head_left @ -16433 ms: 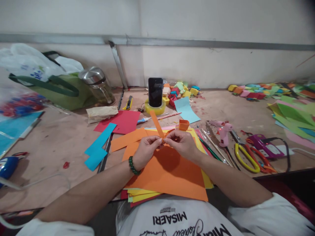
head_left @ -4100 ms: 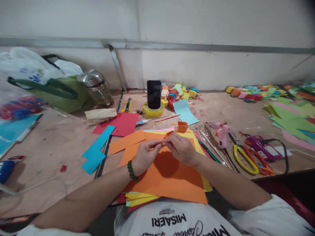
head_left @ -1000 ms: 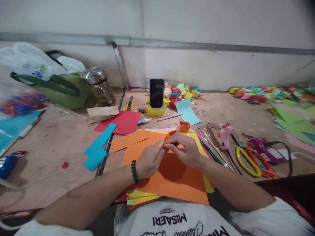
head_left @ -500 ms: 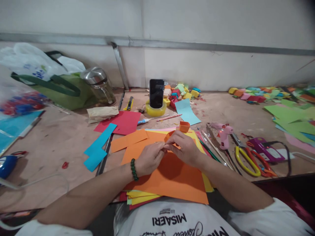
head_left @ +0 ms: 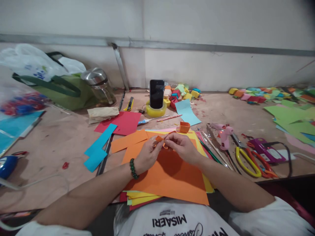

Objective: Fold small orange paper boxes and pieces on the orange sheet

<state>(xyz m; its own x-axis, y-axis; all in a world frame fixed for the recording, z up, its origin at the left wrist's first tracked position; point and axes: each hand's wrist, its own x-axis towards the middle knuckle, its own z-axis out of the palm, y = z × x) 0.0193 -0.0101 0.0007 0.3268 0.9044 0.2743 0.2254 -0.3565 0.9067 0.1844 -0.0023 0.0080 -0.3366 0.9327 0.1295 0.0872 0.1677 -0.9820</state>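
Above the stack of coloured sheets, my left hand (head_left: 149, 153) and my right hand (head_left: 182, 147) meet, both closed on a small folded piece of orange paper (head_left: 159, 139). My fingers cover much of the piece, so its full shape is hidden. Under them lies a large orange sheet (head_left: 182, 183). Just beyond my right hand stands a small open orange paper box (head_left: 184, 127). Orange strips (head_left: 129, 141) lie to the left of my fingers, and a green bead bracelet (head_left: 133, 168) circles my left wrist.
Right of the stack lie pencils (head_left: 210, 151), a pink glue gun (head_left: 224, 136) and scissors with yellow and red handles (head_left: 247, 162). A phone (head_left: 157, 94) stands in a tape roll (head_left: 156, 109) behind. Blue strips (head_left: 95, 159) and a red sheet (head_left: 128, 122) lie left.
My left hand has turned and shifted slightly left, opening a small gap between the hands. The orange piece shows more between my fingertips and sits at a different angle.
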